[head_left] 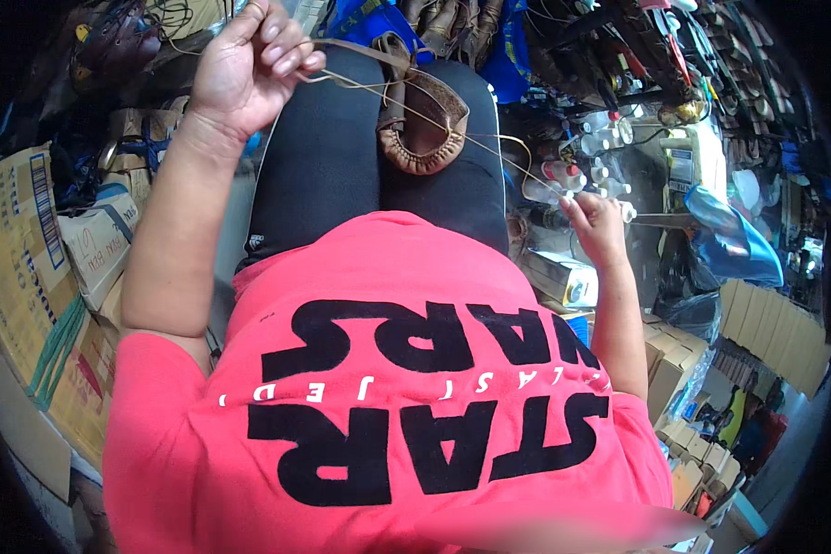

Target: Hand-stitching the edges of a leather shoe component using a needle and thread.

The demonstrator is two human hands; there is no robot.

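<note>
Head view: cardboard boxes (37, 268) left, cluttered shelves (674, 83) right.

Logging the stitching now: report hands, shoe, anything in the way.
Left hand raised, pinching thread. Right hand out to the side, gripping a thin tool. Brown shoe resting on lap. Nothing in the way.

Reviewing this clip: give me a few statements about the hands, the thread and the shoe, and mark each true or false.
1. The brown shoe lies on the person's lap. True.
2. The left hand is pinching thread. True.
3. The right hand rests on the shoe. False: it is held out to the side, apart from the shoe.
4. The thread hangs slack in a heap on the lap. False: it runs out from the shoe toward both hands.
5. Cardboard boxes are stacked on the person's left. True.
</note>
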